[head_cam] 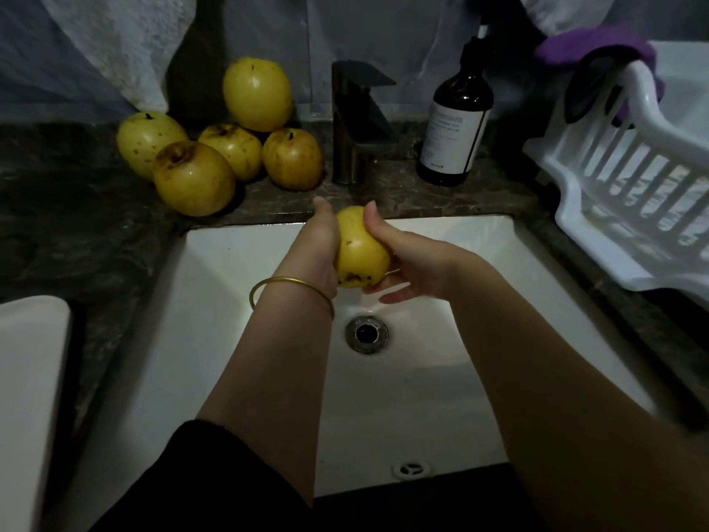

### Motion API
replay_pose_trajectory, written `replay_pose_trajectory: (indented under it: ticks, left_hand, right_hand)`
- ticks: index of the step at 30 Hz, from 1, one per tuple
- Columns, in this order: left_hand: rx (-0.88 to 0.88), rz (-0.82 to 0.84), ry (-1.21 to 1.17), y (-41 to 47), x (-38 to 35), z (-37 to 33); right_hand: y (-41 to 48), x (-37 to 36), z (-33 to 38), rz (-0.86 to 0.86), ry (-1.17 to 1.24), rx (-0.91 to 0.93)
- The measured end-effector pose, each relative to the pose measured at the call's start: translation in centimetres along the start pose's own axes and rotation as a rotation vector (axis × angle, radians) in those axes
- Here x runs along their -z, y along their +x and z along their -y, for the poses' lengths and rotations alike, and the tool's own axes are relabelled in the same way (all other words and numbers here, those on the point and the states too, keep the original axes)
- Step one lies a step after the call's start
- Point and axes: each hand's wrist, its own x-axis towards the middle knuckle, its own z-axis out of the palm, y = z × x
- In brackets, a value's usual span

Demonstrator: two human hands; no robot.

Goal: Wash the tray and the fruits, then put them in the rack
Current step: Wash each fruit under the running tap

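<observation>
Fruit (362, 249) over sink: bright yellow, brown specks & a dark blotchy patch at its lower end. Five fruits (193, 178) on table: yellow to yellow-gold w/ brown freckles; front one has a brown ring round the stem pit. Table (57, 186): dark stone, mottled grey-brown. Sink (230, 270): plain white. Drain (366, 334): silver, black centre. Tap (353, 128): dark, near black. Bottle (454, 120): dark brown, white label, black pump. Rack (633, 178): white, slatted. Cloth (598, 44) on its rim: purple. Bangle (284, 279): gold. Sleeve (215, 474): black.
</observation>
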Motion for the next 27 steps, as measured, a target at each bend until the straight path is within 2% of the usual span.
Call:
replay_pose_trajectory:
  ticks: [6,10,11,14,15,19,20,23,27]
  left_hand:
    - [-0.051,0.002,0.055,-1.1,0.2,-0.3]
    - [-0.105,-0.008,0.054,-1.0,1.0,-0.7]
    - [-0.108,-0.013,0.058,-0.8,1.3,-0.6]
    - [-0.120,-0.037,0.094,-0.8,2.4,0.0]
    - [-0.123,-0.050,0.110,-0.9,2.7,0.2]
    - [-0.159,-0.099,0.162,-0.8,4.9,0.8]
    - [-0.153,-0.118,0.166,-0.6,5.6,1.0]
    - [-0.097,-0.147,0.162,-0.2,7.3,1.9]
    - [-0.059,-0.129,0.135,0.5,8.8,2.3]
  right_hand:
    - [0.3,-0.7,0.4,-0.026,-0.029,0.049]
    - [0.2,-1.0,0.9,0.074,0.269,-0.023]
    - [0.3,-1.4,0.9,0.010,0.195,-0.029]
    - [0.6,-2.5,0.5,-0.261,-0.544,-0.032]
    - [0.5,-2.6,0.3,-0.252,-0.586,-0.029]
    - [-0.9,-2.7,1.3,0.019,-0.189,0.047]
    - [-0.8,-3.0,1.4,0.016,-0.166,0.066]
    - [0.0,-4.5,1.0,-0.147,-0.404,0.106]
    - [-0.1,-3.8,0.5,-0.129,-0.247,0.100]
